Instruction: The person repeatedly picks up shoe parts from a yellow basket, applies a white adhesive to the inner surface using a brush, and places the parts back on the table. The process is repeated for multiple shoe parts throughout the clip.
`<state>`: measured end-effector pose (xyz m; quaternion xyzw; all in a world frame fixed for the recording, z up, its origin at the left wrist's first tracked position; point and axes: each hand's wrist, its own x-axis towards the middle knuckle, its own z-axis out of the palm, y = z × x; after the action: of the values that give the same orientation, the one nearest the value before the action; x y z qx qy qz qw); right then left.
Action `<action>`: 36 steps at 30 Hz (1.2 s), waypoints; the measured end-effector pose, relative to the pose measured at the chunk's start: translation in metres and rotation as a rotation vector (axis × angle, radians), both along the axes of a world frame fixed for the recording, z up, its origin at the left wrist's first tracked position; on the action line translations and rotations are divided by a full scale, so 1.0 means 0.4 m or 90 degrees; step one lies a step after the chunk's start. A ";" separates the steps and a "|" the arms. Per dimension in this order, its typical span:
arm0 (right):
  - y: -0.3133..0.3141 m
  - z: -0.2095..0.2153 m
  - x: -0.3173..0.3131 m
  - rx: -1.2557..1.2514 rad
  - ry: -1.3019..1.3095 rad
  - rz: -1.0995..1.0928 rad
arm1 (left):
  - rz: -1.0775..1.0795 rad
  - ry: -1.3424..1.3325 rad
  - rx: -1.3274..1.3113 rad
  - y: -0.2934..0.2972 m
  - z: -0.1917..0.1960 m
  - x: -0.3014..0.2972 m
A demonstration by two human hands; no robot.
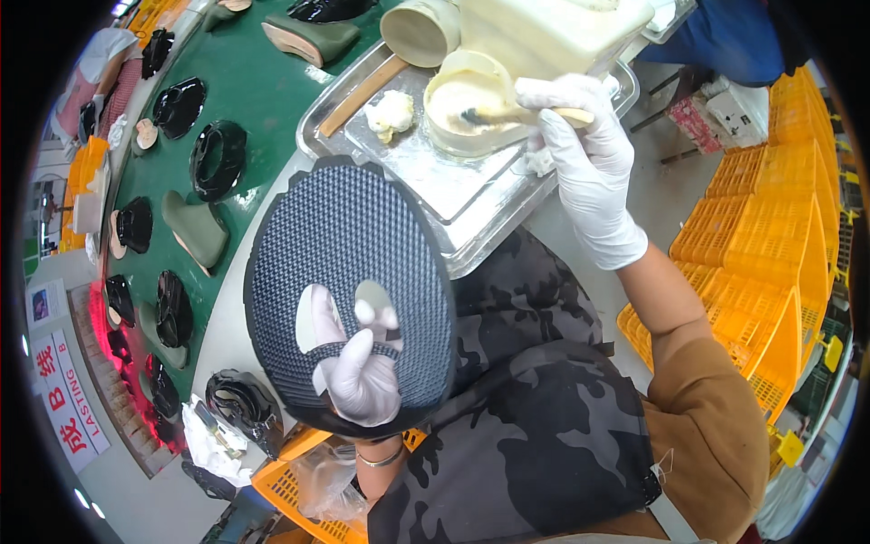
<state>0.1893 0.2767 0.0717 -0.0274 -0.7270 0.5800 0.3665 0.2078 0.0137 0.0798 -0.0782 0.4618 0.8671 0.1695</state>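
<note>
My left hand [362, 381], in a white glove, holds a large dark oval panel [353, 227] with a woven-looking surface. Its fingers are wrapped round the bar by two cut-out holes, and the thumb lies over the bar. In my gloved right hand [589, 168] is a brush [518, 116] with a pale wooden handle. The bristle end dips inside a round cream-coloured pot [471, 143] coated with pale paste. That pot stands in a metal tray [485, 240], near a crumpled whitish lump [391, 115] and a wooden stick [362, 95].
Behind the pot are a tipped cylindrical tub [419, 34] and a big cream container [553, 36]. A green conveyor belt [263, 86] at left carries shiny black pieces [217, 160] and olive boot-shaped pieces [195, 228]. Orange crates [743, 272] stack at right. Another person [716, 41] is at top right.
</note>
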 end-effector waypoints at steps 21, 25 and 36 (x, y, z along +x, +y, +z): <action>0.082 0.021 -0.083 0.190 0.108 0.136 | -0.327 -0.208 -0.029 0.007 0.031 -0.144; 0.051 0.037 -0.119 0.012 0.221 0.258 | -0.365 -0.306 -0.026 0.053 0.051 -0.156; 0.003 -0.054 -0.180 0.274 0.289 0.463 | -0.457 -0.395 0.015 0.094 0.015 -0.143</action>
<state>0.1171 0.2778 0.0500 0.4327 -0.6949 0.4979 0.2863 0.1507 0.0512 0.0858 -0.1671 0.3772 0.6946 0.5894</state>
